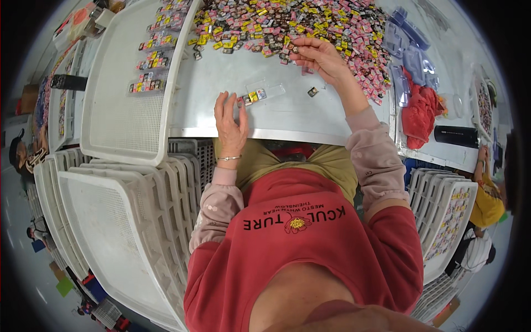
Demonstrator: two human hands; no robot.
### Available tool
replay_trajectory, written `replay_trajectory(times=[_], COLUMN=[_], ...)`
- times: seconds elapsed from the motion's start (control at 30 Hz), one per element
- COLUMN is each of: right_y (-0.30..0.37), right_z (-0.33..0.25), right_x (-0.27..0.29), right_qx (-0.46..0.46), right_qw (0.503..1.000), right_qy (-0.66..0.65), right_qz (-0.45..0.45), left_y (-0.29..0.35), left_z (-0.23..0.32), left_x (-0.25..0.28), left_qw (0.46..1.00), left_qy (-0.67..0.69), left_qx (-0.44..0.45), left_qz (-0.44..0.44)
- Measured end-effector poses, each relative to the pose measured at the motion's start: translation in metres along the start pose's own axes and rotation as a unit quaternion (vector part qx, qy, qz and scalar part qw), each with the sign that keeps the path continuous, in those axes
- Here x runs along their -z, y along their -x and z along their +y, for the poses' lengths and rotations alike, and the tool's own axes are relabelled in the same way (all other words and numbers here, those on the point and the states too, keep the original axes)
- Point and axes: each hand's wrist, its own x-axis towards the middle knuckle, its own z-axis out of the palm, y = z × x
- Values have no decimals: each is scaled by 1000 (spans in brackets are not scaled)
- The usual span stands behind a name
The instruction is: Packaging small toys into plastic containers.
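Taking the middle of the head view as the clock's centre, the clear plastic case lies on the metal-topped desk at twelve o'clock, with a short row of small printed blocks, pink, dark and yellow, toward its nine-o'clock end. The left hand, at eleven o'clock, is loosely spread, thumb apart from the fingers, right beside that end; whether it touches the case I cannot tell. A bracelet circles its wrist.

The right hand, at one o'clock, reaches the near edge of a broad heap of loose blocks in pink, yellow and dark colours. Its thumb and fingertips are close together; whether they pinch a block I cannot tell. One dark block lies apart, below this hand.

At ten o'clock stands a white plastic tray with filled cases along its heap-side edge. More trays are stacked at half past eight and four o'clock. Bluish clear plastic cases lie between one and two, a red bundle past two, and a black cylinder near three.
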Motion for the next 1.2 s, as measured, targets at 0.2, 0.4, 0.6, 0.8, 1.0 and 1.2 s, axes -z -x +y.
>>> replay_trajectory(times=[0.2,0.4,0.6,0.8,1.0,1.2], right_y=[16,0,-23,2,28,56], right_z=[31,33,44,64,80,47], right_x=[-24,-44,-56,-59,-73,-3], right_qx=[-54,56,122,270,331,270], right_qw=[988,929,817,798,758,851], right_qy=[127,336,524,531,561,442], right_qz=[-62,-143,-208,-94,-39,84], left_y=[-6,-3,-15,-14,-15,-24], left_z=[-9,-5,15,7,6,14], left_x=[10,10,-21,-32,-31,-13], left_qw=[925,978,991,992,990,992], left_qy=[317,199,10,17,13,18], left_qx=[194,64,-93,-73,-68,-64], left_qz=[76,19,-96,-101,-119,-111])
